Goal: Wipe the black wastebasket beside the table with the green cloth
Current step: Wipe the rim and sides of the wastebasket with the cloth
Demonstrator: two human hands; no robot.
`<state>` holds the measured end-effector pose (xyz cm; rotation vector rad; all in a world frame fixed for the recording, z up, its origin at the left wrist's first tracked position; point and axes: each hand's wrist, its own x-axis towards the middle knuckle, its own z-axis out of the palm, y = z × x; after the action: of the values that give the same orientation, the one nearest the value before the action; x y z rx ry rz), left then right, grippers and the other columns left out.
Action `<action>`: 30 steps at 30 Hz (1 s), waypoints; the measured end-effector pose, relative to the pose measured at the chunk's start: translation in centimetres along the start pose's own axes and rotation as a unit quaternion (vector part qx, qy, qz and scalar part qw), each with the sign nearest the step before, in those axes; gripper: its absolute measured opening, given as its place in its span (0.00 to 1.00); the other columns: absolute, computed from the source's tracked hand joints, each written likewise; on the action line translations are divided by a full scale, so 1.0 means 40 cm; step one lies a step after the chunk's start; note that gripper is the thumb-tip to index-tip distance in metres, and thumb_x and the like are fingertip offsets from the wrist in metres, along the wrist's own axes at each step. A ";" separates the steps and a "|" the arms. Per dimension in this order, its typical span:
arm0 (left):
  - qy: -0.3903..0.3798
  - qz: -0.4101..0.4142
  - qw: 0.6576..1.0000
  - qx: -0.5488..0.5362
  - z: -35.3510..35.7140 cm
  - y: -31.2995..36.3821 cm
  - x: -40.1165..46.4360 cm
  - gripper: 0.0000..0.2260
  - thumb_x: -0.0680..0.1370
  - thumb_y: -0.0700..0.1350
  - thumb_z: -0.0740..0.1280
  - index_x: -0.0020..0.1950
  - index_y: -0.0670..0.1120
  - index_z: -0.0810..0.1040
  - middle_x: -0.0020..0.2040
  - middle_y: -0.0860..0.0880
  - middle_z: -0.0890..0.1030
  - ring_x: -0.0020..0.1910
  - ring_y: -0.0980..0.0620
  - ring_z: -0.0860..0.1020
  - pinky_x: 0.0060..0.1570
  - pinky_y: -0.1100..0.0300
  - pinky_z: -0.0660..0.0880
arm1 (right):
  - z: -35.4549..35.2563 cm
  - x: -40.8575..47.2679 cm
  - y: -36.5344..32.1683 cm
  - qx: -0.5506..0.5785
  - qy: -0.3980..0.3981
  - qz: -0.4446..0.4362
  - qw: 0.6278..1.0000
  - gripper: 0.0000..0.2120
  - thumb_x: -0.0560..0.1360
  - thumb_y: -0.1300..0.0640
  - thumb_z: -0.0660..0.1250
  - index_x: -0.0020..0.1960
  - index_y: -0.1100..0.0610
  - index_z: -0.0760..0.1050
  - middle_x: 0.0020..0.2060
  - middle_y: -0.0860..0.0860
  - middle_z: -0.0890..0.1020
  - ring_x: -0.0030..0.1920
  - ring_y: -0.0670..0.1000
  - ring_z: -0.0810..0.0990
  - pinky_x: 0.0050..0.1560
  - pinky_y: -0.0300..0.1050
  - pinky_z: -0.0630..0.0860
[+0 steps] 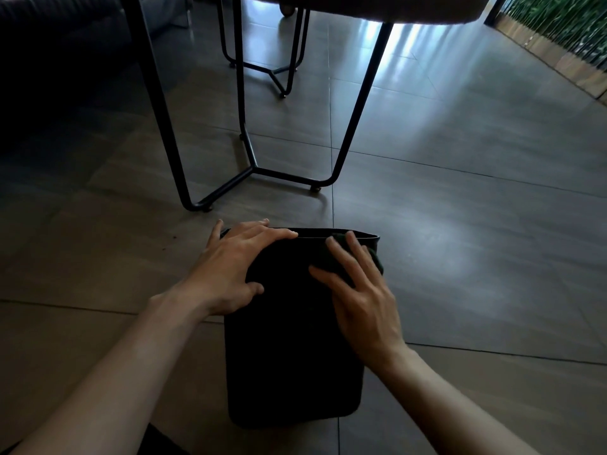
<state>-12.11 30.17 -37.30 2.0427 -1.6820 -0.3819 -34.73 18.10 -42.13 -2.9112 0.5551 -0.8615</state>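
- On the grey tiled floor (460, 224), just in front of the black metal legs of the desk (184, 152), the black rectangular plastic wastebasket (292, 356) lies with its open rim pointing away from you and one broad side facing up.
- Your left hand (236, 267) rests on that upturned side near the rim, fingers spread and nearly straight, thumb against the wall; it holds nothing. You seem to be using it as a brace so the light basket does not slide while you rub.
- Your right hand (358, 290) presses the dark green cloth (331, 257) flat against the basket's upper right corner, next to the rim. Its grip is loose: fingers are extended over the bunched fabric, not curled round it.
- Laying the basket down looks deliberate, since it gives you a flat face to push against.
- Wiping appears to be underway at the rim end; the lower part of the wall nearest you looks not yet reached, though the dim light hides any marks.
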 end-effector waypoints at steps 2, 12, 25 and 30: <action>0.000 -0.001 1.000 0.001 0.001 -0.001 -0.001 0.45 0.66 0.41 0.79 0.74 0.69 0.60 0.75 0.61 0.67 0.79 0.62 0.53 0.77 0.37 0.40 | 0.010 -0.003 -0.014 -0.009 -0.007 -0.024 1.000 0.13 0.82 0.57 0.67 0.65 0.52 0.82 0.78 0.56 0.70 0.81 0.62 0.59 0.74 0.66 0.68; 0.003 0.013 1.000 -0.004 -0.002 0.013 -0.002 0.44 0.66 0.41 0.78 0.73 0.68 0.63 0.73 0.62 0.69 0.78 0.64 0.53 0.77 0.36 0.41 | 0.009 -0.083 -0.029 -0.015 -0.110 -0.220 0.969 0.09 0.83 0.56 0.69 0.62 0.51 0.82 0.77 0.57 0.71 0.81 0.62 0.61 0.78 0.60 0.65; -0.003 0.024 1.000 0.003 -0.005 0.024 -0.015 0.43 0.66 0.41 0.78 0.73 0.67 0.64 0.72 0.63 0.69 0.76 0.67 0.52 0.77 0.36 0.42 | 0.046 -0.185 -0.061 -0.028 -0.151 -0.302 0.941 0.06 0.84 0.55 0.65 0.59 0.48 0.80 0.77 0.55 0.71 0.82 0.62 0.58 0.77 0.59 0.65; 0.002 0.018 1.000 0.006 -0.005 0.027 -0.012 0.43 0.65 0.41 0.78 0.73 0.67 0.64 0.74 0.61 0.69 0.79 0.62 0.54 0.77 0.35 0.42 | -0.013 -0.031 -0.026 -0.024 -0.051 -0.102 0.993 0.15 0.80 0.55 0.73 0.66 0.51 0.80 0.77 0.58 0.70 0.81 0.63 0.60 0.79 0.63 0.63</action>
<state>-13.05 30.52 -36.62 2.0173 -1.7206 -0.3545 -35.64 19.55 -42.16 -3.0756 0.2785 -0.7202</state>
